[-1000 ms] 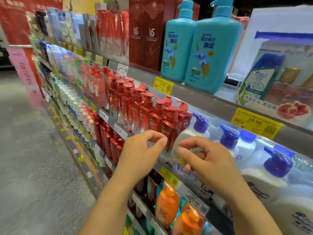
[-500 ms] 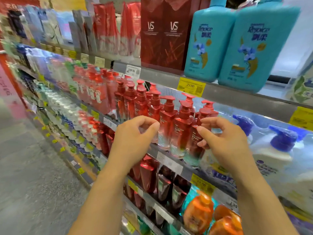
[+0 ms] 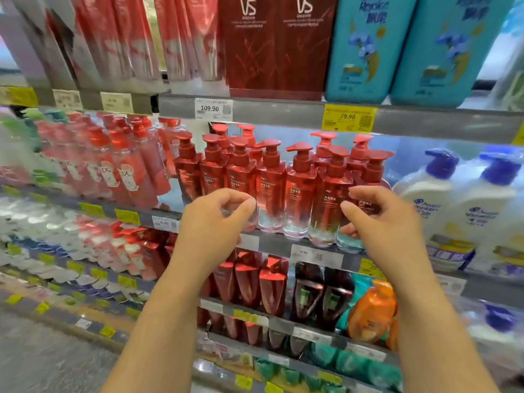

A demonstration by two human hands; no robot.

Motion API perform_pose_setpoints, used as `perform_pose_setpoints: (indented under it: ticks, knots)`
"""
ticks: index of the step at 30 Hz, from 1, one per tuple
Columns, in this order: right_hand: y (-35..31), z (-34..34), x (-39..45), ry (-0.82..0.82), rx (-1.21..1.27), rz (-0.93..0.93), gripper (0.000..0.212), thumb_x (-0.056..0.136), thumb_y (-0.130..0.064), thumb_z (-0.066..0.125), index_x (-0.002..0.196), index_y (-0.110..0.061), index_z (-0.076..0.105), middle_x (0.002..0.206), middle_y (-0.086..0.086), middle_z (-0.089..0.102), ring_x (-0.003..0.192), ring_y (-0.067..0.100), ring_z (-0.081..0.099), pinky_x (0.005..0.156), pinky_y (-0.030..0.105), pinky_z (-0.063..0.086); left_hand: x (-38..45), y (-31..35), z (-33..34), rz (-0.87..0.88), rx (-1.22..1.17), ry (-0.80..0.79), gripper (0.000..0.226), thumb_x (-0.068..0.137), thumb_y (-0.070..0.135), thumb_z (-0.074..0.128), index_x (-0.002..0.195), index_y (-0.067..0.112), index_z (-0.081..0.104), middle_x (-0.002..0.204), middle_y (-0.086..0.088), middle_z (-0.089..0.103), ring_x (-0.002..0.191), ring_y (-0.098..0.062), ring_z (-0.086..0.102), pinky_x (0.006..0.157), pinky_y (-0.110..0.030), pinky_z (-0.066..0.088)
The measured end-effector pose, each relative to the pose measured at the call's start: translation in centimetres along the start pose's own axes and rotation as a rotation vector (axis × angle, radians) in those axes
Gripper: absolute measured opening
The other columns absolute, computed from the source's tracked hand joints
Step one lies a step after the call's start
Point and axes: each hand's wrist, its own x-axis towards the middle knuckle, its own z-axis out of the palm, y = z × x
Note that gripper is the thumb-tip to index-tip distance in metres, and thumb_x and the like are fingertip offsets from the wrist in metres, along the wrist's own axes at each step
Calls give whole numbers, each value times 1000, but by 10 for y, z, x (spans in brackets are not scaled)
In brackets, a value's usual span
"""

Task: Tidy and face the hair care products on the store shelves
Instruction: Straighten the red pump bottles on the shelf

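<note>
A row of red pump bottles (image 3: 300, 182) with clear bases stands on the middle shelf (image 3: 272, 243), some pump heads turned different ways. My left hand (image 3: 215, 222) is curled in front of the lower part of a bottle (image 3: 241, 177) near the row's left end; thumb and fingertips nearly meet, and I cannot see whether they hold it. My right hand (image 3: 382, 222) curls round the rightmost red bottle (image 3: 368, 177), thumb in front and fingers wrapped at its side.
White bottles with blue pumps (image 3: 453, 199) stand right of the red row. Above are dark red VS boxes (image 3: 275, 43) and teal bottles (image 3: 365, 46). Below are red tubes (image 3: 255, 282), dark tubes (image 3: 320, 293) and an orange bottle (image 3: 371, 313). Floor lies lower left.
The view and both hands have shifted left along the shelf, from the white blue-pump bottles to the red pump bottles. My right hand has closed in on the rightmost red bottle.
</note>
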Motion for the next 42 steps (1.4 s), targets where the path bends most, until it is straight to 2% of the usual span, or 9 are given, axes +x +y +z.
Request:
perform_pose_setpoints:
  ticks: [4,8,11,16,20,28,35,40,42]
  knots:
    - [-13,16,17,15,-199,4,58,81,-46,68,134,-42,44,135,-17,58,95,17,73,92,48,55,15,-8,0,36,-40,-27,9,93,26,65,87,27,72,63,13,63,47,1,59,47,-7,41]
    - [-21,28,43,2,-428,-9,87,87,-41,71,156,-29,19,155,-5,43,135,24,49,106,39,40,36,-22,-3,32,-52,-7,11,91,31,66,101,34,70,83,15,70,66,-3,64,63,-17,49]
    - [-18,37,56,-36,-486,42,95,86,-39,73,158,-24,12,149,5,50,130,31,52,101,40,43,55,-29,-13,13,-32,59,17,91,30,66,107,34,67,88,18,70,65,0,64,65,-11,47]
    - [-5,48,72,-15,-560,64,101,82,-42,74,155,-27,6,107,14,72,101,34,67,82,41,51,87,-48,-42,-2,65,208,21,90,32,65,110,32,68,100,14,71,85,-4,64,86,-32,51]
    - [-2,51,77,-20,-627,4,94,82,-38,77,151,-24,14,119,18,66,101,40,65,78,42,47,105,-65,-54,-63,45,274,28,80,48,61,106,39,66,103,14,69,97,-14,67,82,-49,58]
    - [-1,54,80,0,-688,-27,95,73,-36,84,143,-32,19,129,15,60,98,39,66,78,44,49,131,-85,-57,-121,83,270,31,86,39,64,116,32,66,118,9,65,110,-12,58,93,-47,53]
    - [-12,70,59,114,-779,56,111,71,-33,86,149,-36,7,134,17,58,102,44,66,81,51,53,168,-103,-60,-247,44,128,102,80,49,73,155,15,14,151,-5,43,136,-28,44,110,-48,38]
    - [-23,90,37,275,-741,154,104,67,-28,90,144,-30,21,125,17,64,101,44,65,76,47,48,186,-113,-67,-231,19,-88,58,70,47,81,118,31,52,124,5,63,109,-25,64,99,-47,49]
    - [-26,97,27,337,-734,163,97,64,-28,91,139,-31,29,119,16,67,100,43,65,77,47,49,194,-120,-71,-202,1,-150,60,60,53,83,110,34,56,113,7,68,101,-22,66,91,-48,54]
